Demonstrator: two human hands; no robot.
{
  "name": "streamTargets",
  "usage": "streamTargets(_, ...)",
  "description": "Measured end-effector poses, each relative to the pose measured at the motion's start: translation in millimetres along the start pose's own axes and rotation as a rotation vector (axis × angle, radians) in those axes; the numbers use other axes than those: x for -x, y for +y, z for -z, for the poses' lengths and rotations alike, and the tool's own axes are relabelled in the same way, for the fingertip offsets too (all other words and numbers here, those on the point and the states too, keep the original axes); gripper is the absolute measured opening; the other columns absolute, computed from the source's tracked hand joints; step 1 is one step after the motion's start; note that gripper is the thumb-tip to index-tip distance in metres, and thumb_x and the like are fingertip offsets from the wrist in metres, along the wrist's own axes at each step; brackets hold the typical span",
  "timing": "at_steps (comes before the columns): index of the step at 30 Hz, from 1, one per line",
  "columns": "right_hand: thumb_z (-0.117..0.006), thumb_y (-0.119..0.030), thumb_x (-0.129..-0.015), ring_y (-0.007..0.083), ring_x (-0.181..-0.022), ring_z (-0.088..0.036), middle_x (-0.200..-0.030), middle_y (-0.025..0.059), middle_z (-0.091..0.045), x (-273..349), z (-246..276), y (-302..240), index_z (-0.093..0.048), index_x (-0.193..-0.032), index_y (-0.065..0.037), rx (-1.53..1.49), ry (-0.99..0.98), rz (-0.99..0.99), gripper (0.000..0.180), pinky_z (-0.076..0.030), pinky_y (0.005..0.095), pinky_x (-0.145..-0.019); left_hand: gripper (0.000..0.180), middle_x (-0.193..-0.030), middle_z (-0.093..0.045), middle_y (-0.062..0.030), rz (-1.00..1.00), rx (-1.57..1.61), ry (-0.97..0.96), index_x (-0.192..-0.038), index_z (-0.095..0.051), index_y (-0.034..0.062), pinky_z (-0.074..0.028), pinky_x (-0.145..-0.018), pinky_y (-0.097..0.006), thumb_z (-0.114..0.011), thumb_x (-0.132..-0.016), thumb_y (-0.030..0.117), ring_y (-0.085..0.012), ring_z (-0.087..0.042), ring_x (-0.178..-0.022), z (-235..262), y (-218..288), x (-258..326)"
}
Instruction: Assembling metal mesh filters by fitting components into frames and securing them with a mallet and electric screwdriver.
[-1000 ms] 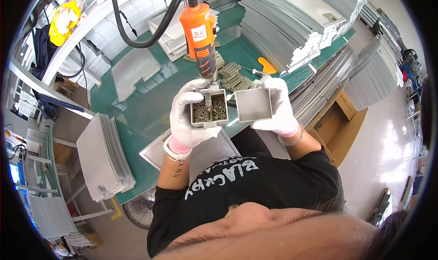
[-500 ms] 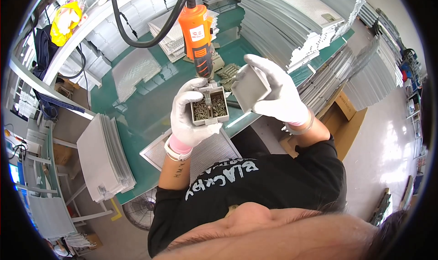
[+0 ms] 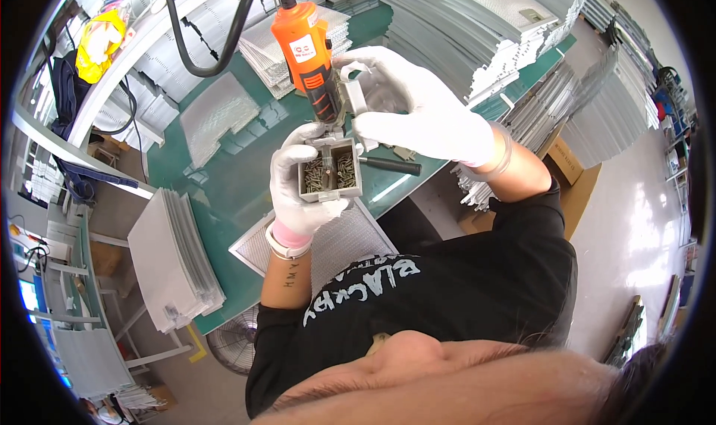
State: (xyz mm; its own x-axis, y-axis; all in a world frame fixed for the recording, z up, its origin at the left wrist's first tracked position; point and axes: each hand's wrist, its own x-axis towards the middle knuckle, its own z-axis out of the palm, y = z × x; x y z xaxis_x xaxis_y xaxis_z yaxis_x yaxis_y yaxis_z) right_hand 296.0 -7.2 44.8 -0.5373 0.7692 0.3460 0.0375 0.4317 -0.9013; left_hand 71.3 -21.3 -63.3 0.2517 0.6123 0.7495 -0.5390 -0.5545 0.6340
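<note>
My left hand point(image 3: 287, 190), in a white glove, is closed around an open grey box point(image 3: 353, 192). Small screws point(image 3: 345, 171) fill the box on either side of a middle divider. In my gloved right hand point(image 3: 429, 119) is a grey rectangular lid point(image 3: 354, 98), turned nearly edge-on and held above and to the right of the box, apart from it. An orange electric screwdriver point(image 3: 300, 44) hangs tip-down just beyond the box. A black rod-shaped handle point(image 3: 391, 165) lies on the table below my right hand.
Beneath my left hand a framed mesh panel point(image 3: 358, 235) lies on the green table point(image 3: 246, 156). Stacked panels stand at left point(image 3: 168, 261) and far right point(image 3: 447, 37). A black cable point(image 3: 183, 44) loops overhead. An open cardboard box point(image 3: 582, 201) sits beside the table at right.
My right hand has moved left and away from me with the lid, turning it from face-on to nearly edge-on. The box and screwdriver appear slightly farther left. The black handle shows more.
</note>
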Motion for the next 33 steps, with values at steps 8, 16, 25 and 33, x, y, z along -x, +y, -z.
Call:
streamTargets(8,-0.077,-0.029,-0.088,0.0093,-0.082,-0.057,-0.100,0.0041,-0.064,-12,-5,-23,-0.047,-0.142,-0.004,0.288,-0.053,0.122,0.066,-0.048,0.0256,-0.073,0.074,-0.145,-0.042,-0.0186,0.024,-0.016,0.034,-0.126,-0.050,0.0125,-0.050,-0.104,-0.045,-0.092,-0.065,0.011,-0.0321,-0.052,-0.129,9,-5,4)
streamTargets(16,-0.079,-0.034,-0.085,0.0107,-0.079,-0.058,-0.102,0.0050,-0.067,-25,-4,-24,-0.038,-0.152,-0.006,0.369,-0.125,0.270,0.084,-0.050,0.0275,-0.072,0.073,-0.144,-0.042,-0.0199,0.093,0.012,0.101,-0.126,-0.050,0.0129,-0.048,-0.105,-0.046,-0.092,-0.065,0.011,-0.0328,-0.052,-0.131,6,1,7)
streamTargets(25,-0.083,-0.048,-0.077,0.0223,-0.105,-0.060,-0.117,0.0152,-0.059,-4,-2,13,-0.026,-0.156,-0.001,-0.324,-0.135,0.202,0.108,-0.051,0.0388,-0.094,0.071,-0.147,-0.038,-0.0175,0.019,0.107,0.033,-0.126,-0.050,0.0113,-0.057,-0.096,-0.050,-0.090,-0.067,0.007,-0.0404,-0.055,-0.127,7,1,2)
streamTargets(33,-0.086,-0.037,-0.072,0.0216,-0.109,-0.061,-0.122,0.0154,-0.061,-4,1,16,-0.032,-0.154,0.000,0.046,-0.198,0.445,0.105,-0.049,0.0365,-0.097,0.072,-0.147,-0.039,-0.0184,0.020,0.044,0.039,-0.125,-0.049,0.0121,-0.053,-0.102,-0.049,-0.090,-0.066,0.007,-0.0374,-0.053,-0.131,4,-2,1)
